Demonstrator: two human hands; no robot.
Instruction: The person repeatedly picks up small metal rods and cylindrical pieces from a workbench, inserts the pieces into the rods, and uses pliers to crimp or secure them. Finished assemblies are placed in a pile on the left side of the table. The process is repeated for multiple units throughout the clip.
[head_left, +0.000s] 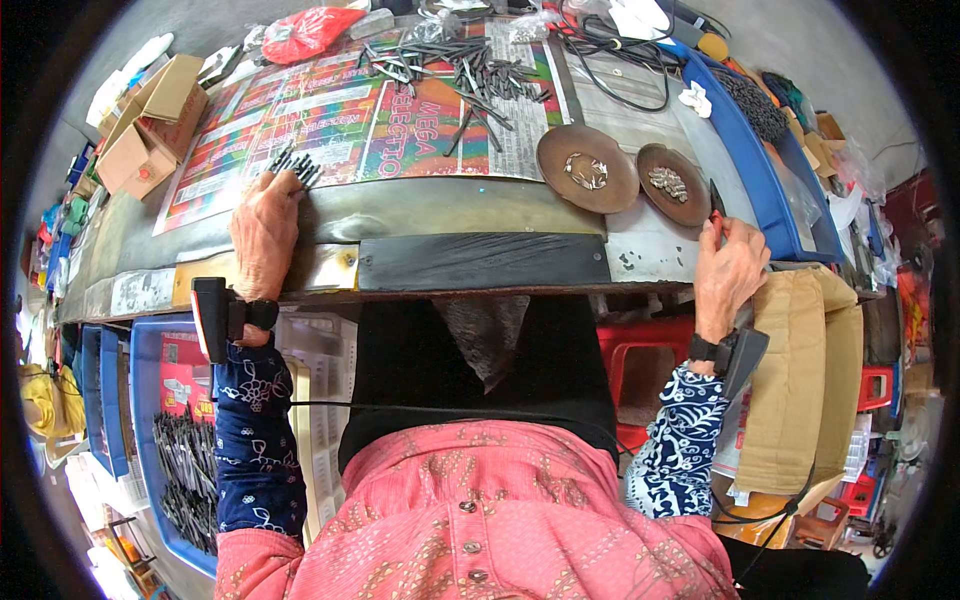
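My left hand [265,235] rests at the table's near edge. Its fingers are closed on a bundle of thin dark rods [296,165], which fan out over the printed sheet. At the right, my right hand [732,268] grips a red-handled tool [716,214] with a dark pointed tip; its exact kind is unclear. The tip lies beside a small brown dish [653,160] of short silvery pieces [667,184]. To the left of that stands a larger brown dish [555,152], holding small whitish slivers [587,171]. Farther back, loose dark pen-like sticks [485,75] are heaped on the colourful sheet [330,125].
An open cardboard box [150,140] stands at the table's left. Along the right side runs a blue tray [790,190]. Black cables [620,60] and a red plastic bag [305,35] lie at the back. Below left, a blue crate [145,400] contains dark pens.
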